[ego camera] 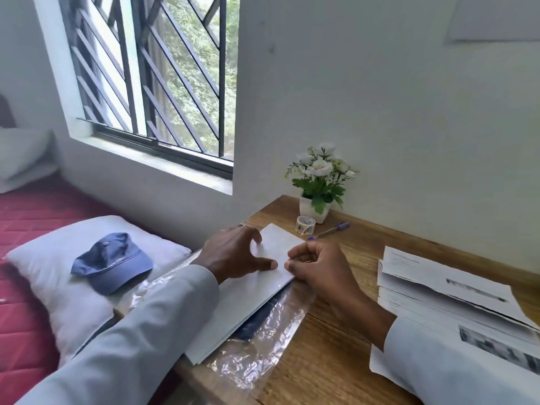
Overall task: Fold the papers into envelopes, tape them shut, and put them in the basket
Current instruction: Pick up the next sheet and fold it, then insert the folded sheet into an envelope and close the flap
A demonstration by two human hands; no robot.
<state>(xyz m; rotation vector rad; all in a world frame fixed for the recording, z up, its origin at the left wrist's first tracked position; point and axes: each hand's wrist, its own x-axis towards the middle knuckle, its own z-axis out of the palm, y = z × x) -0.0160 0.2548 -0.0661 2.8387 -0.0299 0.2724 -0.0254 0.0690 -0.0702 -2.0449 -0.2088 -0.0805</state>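
Observation:
A stack of white paper (pixel 248 305) lies on a clear plastic wrapper (pixel 263 346) at the left edge of the wooden desk (pixel 336 331). My left hand (pixel 233 252) rests on the top sheet with fingers spread and the thumb pressing down. My right hand (pixel 318 267) is at the sheet's right edge, fingers curled and pinching that edge. A roll of clear tape (pixel 305 225) stands behind the paper. No basket is in view.
A potted white flower (pixel 320 182) stands against the wall, with a purple pen (pixel 330 230) in front of it. Printed sheets (pixel 444 285) are piled on the right of the desk. A bed with a pillow (pixel 73 276) and blue cap (pixel 114 263) is to the left.

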